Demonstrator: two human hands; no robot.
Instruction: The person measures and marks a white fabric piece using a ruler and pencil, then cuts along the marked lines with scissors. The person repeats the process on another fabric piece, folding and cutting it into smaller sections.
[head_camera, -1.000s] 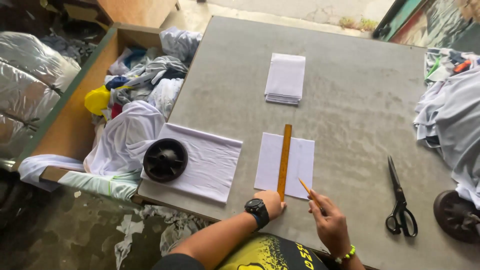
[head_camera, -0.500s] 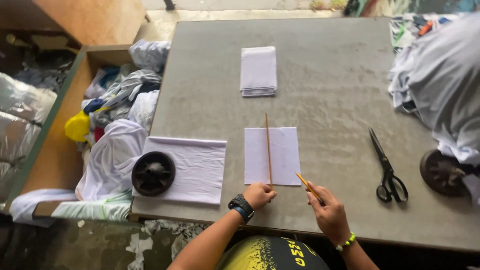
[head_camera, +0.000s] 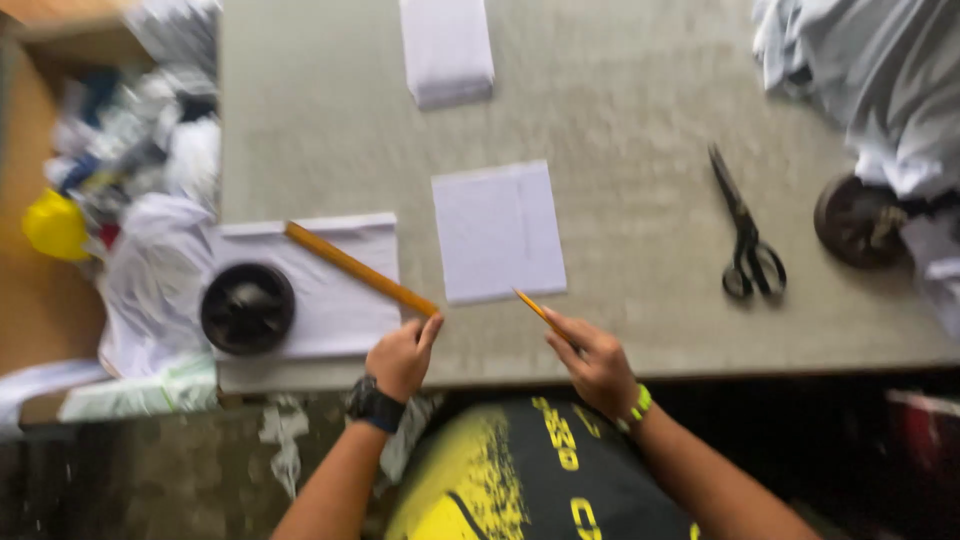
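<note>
Left hand gripped the wooden ruler by its near end, swung off the white fabric piece near the worktop's front edge. Right hand pinched a pencil, tip toward that piece, apparently for marking.

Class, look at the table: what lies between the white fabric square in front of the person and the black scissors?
Nothing. In the head view, the stretch of grey table between the white fabric square and the black scissors is bare.

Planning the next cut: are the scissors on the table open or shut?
Shut. The black scissors lie flat on the grey table, blades together in one line, clear of both hands.
</note>
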